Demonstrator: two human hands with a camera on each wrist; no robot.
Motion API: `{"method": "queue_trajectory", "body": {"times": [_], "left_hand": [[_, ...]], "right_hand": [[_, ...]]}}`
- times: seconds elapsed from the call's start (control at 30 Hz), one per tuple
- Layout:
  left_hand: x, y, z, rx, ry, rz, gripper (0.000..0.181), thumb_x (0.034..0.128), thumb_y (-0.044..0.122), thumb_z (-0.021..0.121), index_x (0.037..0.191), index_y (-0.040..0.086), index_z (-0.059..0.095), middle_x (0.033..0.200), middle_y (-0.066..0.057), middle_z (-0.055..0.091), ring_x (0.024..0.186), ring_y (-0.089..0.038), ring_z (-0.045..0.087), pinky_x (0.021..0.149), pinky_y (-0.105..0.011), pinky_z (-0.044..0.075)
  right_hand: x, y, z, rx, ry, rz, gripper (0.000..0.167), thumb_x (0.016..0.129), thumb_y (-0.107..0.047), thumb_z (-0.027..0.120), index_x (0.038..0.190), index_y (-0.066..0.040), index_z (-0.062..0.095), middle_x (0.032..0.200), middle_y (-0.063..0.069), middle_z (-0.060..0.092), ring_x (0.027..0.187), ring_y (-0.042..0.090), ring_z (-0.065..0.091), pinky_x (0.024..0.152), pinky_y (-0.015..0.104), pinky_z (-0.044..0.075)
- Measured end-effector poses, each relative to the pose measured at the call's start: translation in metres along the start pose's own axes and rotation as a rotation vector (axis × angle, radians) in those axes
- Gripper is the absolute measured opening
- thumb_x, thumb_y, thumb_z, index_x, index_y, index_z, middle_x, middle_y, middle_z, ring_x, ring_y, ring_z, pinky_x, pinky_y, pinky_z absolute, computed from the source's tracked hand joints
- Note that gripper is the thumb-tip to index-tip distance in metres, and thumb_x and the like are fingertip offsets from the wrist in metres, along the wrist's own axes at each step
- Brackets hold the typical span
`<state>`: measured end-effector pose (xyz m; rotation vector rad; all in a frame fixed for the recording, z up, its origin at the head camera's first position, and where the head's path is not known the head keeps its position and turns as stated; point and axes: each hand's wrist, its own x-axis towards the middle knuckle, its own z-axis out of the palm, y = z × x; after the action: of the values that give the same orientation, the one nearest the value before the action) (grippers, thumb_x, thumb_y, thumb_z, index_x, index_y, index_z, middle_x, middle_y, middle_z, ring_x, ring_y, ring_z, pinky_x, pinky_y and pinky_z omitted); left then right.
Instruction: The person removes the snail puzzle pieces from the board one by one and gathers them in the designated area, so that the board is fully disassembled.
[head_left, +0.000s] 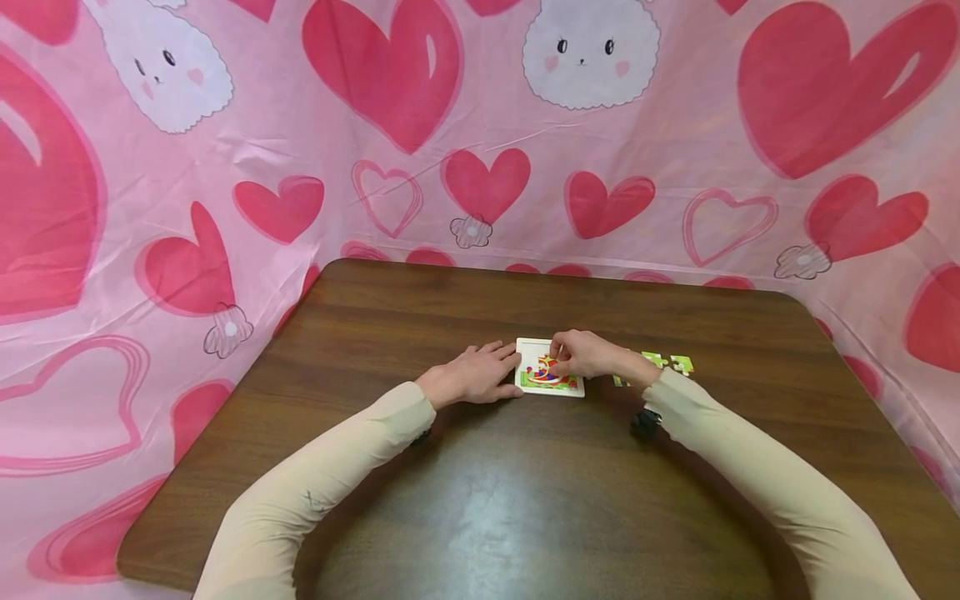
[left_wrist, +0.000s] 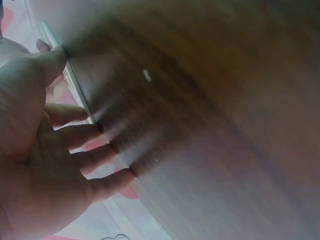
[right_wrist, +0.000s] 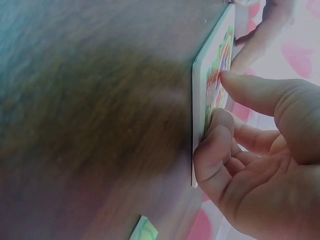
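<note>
A white-framed puzzle board (head_left: 550, 391) with a partly assembled coloured picture lies flat on the table. My left hand (head_left: 477, 373) rests at its left edge, fingers spread and nearly straight; the left wrist view shows the thumb and fingertips of that hand (left_wrist: 55, 145) along the edge. Over the picture, my right hand (head_left: 588, 354) has its thumb and bent fingers around a reddish puzzle piece (head_left: 553, 361) at the upper part. In the right wrist view, the thumb of the right hand (right_wrist: 265, 150) touches the picture on the board (right_wrist: 199, 90); the fingers partly hide it.
Loose green-and-white puzzle pieces (head_left: 682, 364) lie right of the board, partly behind my right forearm; one loose piece (right_wrist: 145, 230) shows in the right wrist view. The brown wooden table (head_left: 487, 492) stands against a pink heart-patterned cloth (head_left: 555, 150).
</note>
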<state>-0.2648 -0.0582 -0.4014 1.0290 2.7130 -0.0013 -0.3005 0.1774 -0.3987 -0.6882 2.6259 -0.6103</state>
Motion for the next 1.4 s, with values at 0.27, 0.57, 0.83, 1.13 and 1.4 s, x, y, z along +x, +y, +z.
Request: {"method": "queue_trajectory", "body": {"times": [0.27, 0.57, 0.83, 1.13, 1.4], "left_hand": [[0.000, 0.001, -0.001, -0.006, -0.008, -0.007, 0.064, 0.0973, 0.056, 0.049, 0.146, 0.015, 0.040, 0.161, -0.008, 0.031, 0.148, -0.034, 0.028, 0.113, -0.058, 0.031], [0.000, 0.001, 0.000, 0.000, -0.009, -0.010, 0.065, 0.0972, 0.056, 0.048, 0.147, 0.016, 0.040, 0.161, -0.008, 0.031, 0.148, -0.033, 0.028, 0.113, -0.058, 0.031], [-0.001, 0.001, -0.001, -0.001, -0.010, -0.007, 0.064, 0.0971, 0.057, 0.049, 0.146, 0.016, 0.040, 0.161, -0.009, 0.031, 0.148, -0.034, 0.028, 0.113, -0.057, 0.031], [0.002, 0.000, 0.001, 0.004, -0.010, -0.018, 0.065, 0.0975, 0.057, 0.048, 0.148, 0.016, 0.038, 0.161, -0.007, 0.030, 0.149, -0.033, 0.028, 0.114, -0.056, 0.031], [0.002, 0.001, 0.000, -0.005, -0.014, -0.015, 0.065, 0.0970, 0.057, 0.049, 0.147, 0.016, 0.040, 0.161, -0.008, 0.030, 0.149, -0.033, 0.027, 0.114, -0.057, 0.031]], "right_hand": [[-0.001, -0.003, -0.002, 0.002, -0.005, 0.008, 0.029, 0.085, -0.023, 0.076, 0.099, -0.005, 0.058, 0.081, 0.004, 0.060, 0.063, 0.013, 0.054, 0.051, 0.024, 0.046], [-0.002, -0.003, -0.001, -0.013, 0.045, -0.038, 0.031, 0.083, -0.022, 0.079, 0.094, -0.007, 0.054, 0.076, 0.003, 0.057, 0.063, 0.015, 0.051, 0.056, 0.026, 0.042], [-0.005, -0.007, 0.001, 0.012, 0.126, -0.078, 0.026, 0.085, -0.020, 0.075, 0.087, -0.010, 0.052, 0.073, 0.001, 0.054, 0.065, 0.016, 0.048, 0.060, 0.027, 0.037], [-0.013, -0.015, 0.000, 0.040, 0.200, -0.103, 0.022, 0.087, -0.020, 0.074, 0.079, -0.013, 0.055, 0.072, -0.002, 0.054, 0.065, 0.013, 0.047, 0.060, 0.027, 0.037], [-0.025, -0.010, -0.006, 0.096, 0.242, -0.091, 0.019, 0.087, -0.020, 0.074, 0.082, -0.012, 0.057, 0.072, 0.000, 0.057, 0.065, 0.014, 0.051, 0.059, 0.028, 0.042]]}}
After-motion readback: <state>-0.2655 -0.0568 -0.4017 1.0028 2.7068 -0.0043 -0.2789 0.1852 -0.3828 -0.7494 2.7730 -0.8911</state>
